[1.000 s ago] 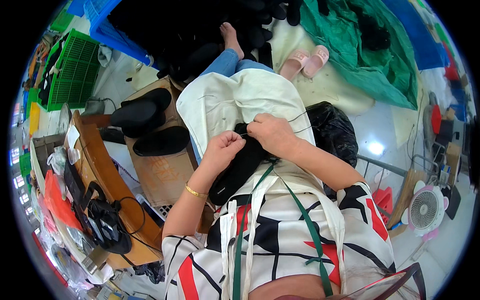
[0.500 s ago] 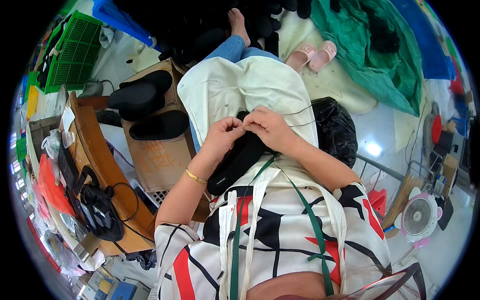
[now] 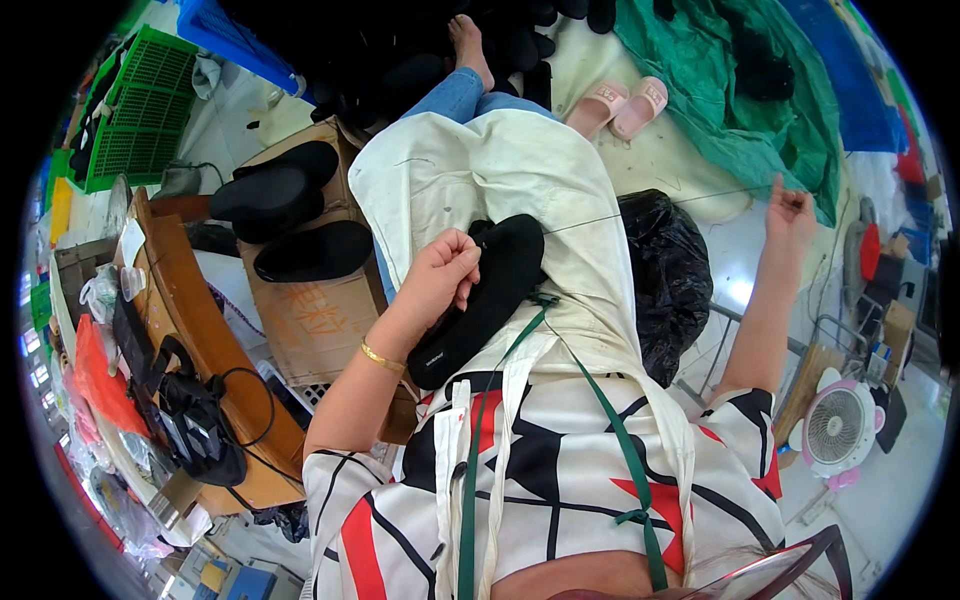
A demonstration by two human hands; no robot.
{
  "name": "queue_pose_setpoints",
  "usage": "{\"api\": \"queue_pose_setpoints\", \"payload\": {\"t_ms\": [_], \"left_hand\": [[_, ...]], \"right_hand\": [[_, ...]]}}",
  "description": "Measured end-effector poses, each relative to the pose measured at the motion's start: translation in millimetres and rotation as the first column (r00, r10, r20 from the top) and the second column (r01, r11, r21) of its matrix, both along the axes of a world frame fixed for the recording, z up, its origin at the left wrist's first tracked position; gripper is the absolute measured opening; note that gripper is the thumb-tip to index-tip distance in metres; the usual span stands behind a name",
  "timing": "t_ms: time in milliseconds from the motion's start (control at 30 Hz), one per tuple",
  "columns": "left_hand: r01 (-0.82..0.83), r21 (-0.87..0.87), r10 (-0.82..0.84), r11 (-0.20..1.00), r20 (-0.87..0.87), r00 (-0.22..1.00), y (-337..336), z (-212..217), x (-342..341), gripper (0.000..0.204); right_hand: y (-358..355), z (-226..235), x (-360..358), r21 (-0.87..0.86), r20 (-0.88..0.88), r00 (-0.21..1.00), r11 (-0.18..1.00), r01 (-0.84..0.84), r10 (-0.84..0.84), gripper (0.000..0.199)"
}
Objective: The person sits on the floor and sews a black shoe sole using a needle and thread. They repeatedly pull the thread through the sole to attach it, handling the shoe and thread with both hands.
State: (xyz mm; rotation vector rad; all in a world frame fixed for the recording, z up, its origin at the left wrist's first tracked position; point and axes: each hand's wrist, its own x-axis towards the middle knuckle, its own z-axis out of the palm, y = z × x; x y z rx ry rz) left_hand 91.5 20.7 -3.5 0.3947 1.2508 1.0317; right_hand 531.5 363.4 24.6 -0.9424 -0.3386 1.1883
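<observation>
A black cloth shoe (image 3: 505, 275) lies slantwise on my lap, over the off-white apron (image 3: 585, 180). Beside its left edge, my left hand (image 3: 447, 268) is closed, thumb and fingers gripping the shoe's edge; what lies inside the curled fingers is hidden. Far out to the right, my right hand (image 3: 790, 212) is raised with its fingers drawn together on a dark thread (image 3: 660, 207). That thread runs taut from the shoe across the apron to the hand. Whether a needle is at its end is too small to tell.
Several black shoes (image 3: 315, 250) rest on a cardboard box (image 3: 320, 330) at left, beside a wooden table (image 3: 215, 370). A black plastic bag (image 3: 665, 285) stands right of my lap. Pink slippers (image 3: 640, 108) and a green sheet (image 3: 740, 100) lie ahead; a fan (image 3: 838, 428) is at right.
My right hand has swung from the shoe far out to the right, drawing the thread straight. The left hand stays at the shoe, whose front end now shows.
</observation>
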Motion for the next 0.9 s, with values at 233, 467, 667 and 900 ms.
{"api": "queue_pose_setpoints", "payload": {"t_ms": [233,467,667,900], "left_hand": [[0.370,0.295,0.115,0.881,-0.892,0.438,3.3,16.1,14.3,0.009],[0.613,0.071,0.120,0.787,-0.992,-0.040,14.4,21.0,8.6,0.011],[0.586,0.129,0.055,0.800,-0.988,0.142,29.5,10.7,2.9,0.013],[0.643,-0.034,-0.026,0.765,-0.999,-0.021,39.1,10.7,11.1,0.007]], "right_hand": [[-2.9,-13.3,23.1,-0.008,0.126,0.986,0.994,0.111,-0.109,0.022],[8.7,18.2,21.2,0.044,0.058,0.998,0.999,0.017,-0.019,0.020],[3.5,112.1,-7.6,0.222,0.061,0.988,0.963,-0.153,0.142,0.019],[6.5,193.8,-30.1,0.476,0.256,0.772,0.620,-0.624,0.581,0.017]]}}
